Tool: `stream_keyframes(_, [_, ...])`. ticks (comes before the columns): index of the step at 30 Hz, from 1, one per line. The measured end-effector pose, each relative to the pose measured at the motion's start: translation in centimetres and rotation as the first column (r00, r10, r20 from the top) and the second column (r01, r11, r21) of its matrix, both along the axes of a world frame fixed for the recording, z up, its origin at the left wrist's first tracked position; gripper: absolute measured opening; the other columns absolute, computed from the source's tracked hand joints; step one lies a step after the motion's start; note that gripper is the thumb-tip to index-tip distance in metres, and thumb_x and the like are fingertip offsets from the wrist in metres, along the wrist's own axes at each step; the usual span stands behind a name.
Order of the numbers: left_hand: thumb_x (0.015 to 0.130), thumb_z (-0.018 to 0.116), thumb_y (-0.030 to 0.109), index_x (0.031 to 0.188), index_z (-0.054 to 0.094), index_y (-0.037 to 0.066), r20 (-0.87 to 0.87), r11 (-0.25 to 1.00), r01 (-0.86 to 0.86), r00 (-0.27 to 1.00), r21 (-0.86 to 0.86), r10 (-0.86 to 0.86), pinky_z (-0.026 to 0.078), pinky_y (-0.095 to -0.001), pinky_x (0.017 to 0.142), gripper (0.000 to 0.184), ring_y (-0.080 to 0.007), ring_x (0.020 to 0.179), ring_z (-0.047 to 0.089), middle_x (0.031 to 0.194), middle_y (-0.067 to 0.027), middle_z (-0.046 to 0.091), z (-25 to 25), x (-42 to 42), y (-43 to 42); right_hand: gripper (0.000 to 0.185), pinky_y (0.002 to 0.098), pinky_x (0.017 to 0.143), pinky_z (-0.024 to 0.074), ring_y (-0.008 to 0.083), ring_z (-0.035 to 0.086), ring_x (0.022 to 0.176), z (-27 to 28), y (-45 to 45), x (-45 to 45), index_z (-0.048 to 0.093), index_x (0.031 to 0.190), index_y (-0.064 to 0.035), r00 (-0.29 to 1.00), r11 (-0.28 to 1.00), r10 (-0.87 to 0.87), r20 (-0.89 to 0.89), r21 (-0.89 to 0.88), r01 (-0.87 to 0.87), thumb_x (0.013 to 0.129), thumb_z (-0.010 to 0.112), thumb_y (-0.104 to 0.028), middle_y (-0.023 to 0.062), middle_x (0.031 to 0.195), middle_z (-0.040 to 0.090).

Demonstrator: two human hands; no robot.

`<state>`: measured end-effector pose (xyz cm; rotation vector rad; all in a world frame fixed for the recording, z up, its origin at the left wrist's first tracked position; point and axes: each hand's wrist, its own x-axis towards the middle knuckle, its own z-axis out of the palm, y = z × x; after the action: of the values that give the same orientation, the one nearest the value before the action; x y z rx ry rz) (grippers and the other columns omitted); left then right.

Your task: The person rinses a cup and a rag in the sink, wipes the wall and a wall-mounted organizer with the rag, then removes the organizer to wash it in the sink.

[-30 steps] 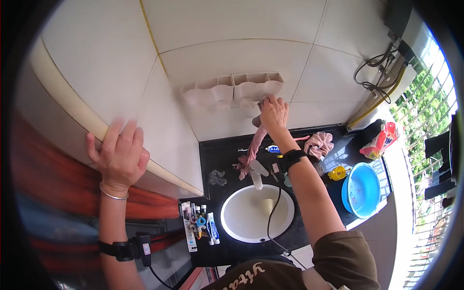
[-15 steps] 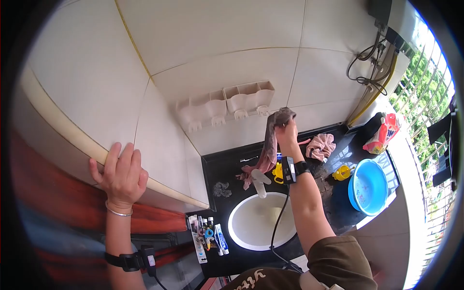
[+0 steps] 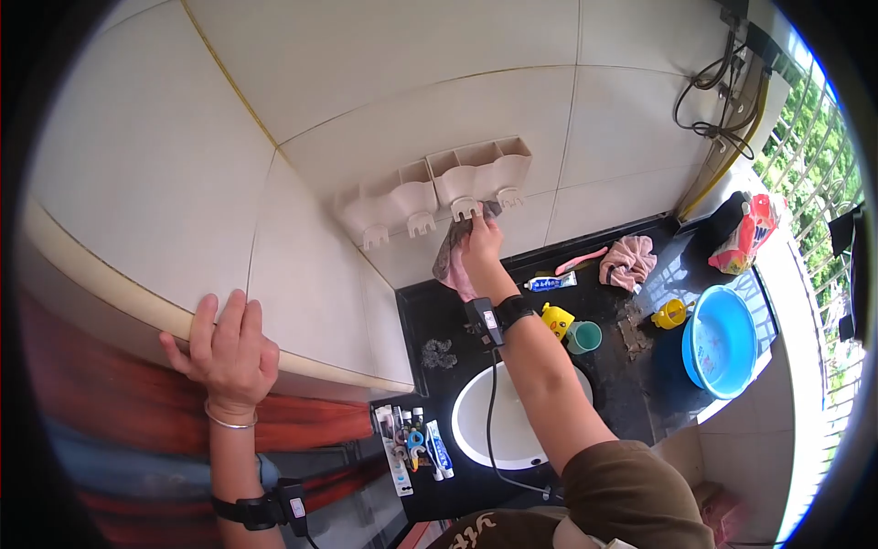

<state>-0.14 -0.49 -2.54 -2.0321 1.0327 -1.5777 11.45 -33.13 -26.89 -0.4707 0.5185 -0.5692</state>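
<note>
"How do the hands stand?"
"The right hand is closed on a grey-and-pink cloth at the wall rack; the left hand lies open over the wall edge."
"Why there?"
"Probably for balance while the other reaches."
"What differs from half a second ago?"
"The cloth is nearer the rack, and the green cup shows."

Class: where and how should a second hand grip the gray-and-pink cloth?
Probably pinch the cloth by its lower pink part, from the left: it hangs exposed there, while the right hand holds the gray top near the hook and the forearm crowds the right.
</note>
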Motion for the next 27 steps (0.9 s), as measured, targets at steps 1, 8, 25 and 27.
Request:
stream_keyframes(1, [0.073, 0.050, 0.016, 0.087, 0.069, 0.015, -0.006, 1.000, 0.008, 1.000, 0.000, -0.008, 0.004, -0.0509, 0.112, 0.023, -0.0209, 0.114, 0.050, 0.105, 0.0032, 0.063, -0.1, 0.0, 0.0, 0.017, 0.0248, 0.045, 0.0402, 0.0117, 0.054, 0.052, -0.2, -1.3, -0.1, 0.051, 0.083, -0.0104, 0.999, 0.992, 0.044, 0.009, -0.121, -0.042, 0.084, 0.067, -0.015, 0.0042, 0.073, 0.061])
stream_keyframes(8, [0.073, 0.050, 0.016, 0.089, 0.069, 0.015, -0.004, 1.000, -0.005, 1.000, 0.005, 0.005, 0.003, -0.0509, 0.112, 0.025, -0.0213, 0.115, 0.049, 0.105, 0.0031, 0.064, 0.0, -0.1, -0.2, 0.030, 0.0244, 0.055, 0.0454, 0.0107, 0.058, 0.074, 1.1, -0.9, -0.9, 0.049, 0.119, -0.0125, 0.987, 0.998, -0.055, 0.151, -0.012, 0.058, 0.090, 0.055, -0.006, 0.0020, 0.097, 0.061])
stream_keyframes(25, [0.076, 0.049, 0.016, 0.089, 0.070, 0.015, 0.016, 1.000, -0.009, 1.000, 0.021, 0.009, 0.004, -0.0512, 0.112, 0.025, -0.0218, 0.117, 0.048, 0.105, 0.0021, 0.064, 0.3, -0.1, -0.1, 0.042, 0.0299, 0.062, 0.0460, 0.0172, 0.055, 0.075, 0.3, 1.5, -4.4, 0.042, 0.115, -0.0028, 0.974, 0.975, 0.222, -0.041, 0.004, -0.222, 0.081, 0.062, -0.016, 0.0068, 0.087, 0.055])
stream_keyframes(27, [0.074, 0.051, 0.016, 0.093, 0.070, 0.013, -0.031, 1.000, 0.008, 0.999, 0.013, -0.008, 0.003, -0.0506, 0.111, 0.027, -0.0238, 0.119, 0.046, 0.109, 0.0012, 0.063, 0.1, -0.2, 0.1, 0.062, 0.0312, 0.064, 0.0463, 0.0156, 0.051, 0.088, 3.6, 0.0, -6.5, 0.025, 0.126, -0.0088, 0.982, 0.983, 0.181, -0.057, 0.029, -0.179, 0.083, 0.065, -0.029, 0.0070, 0.103, 0.046])
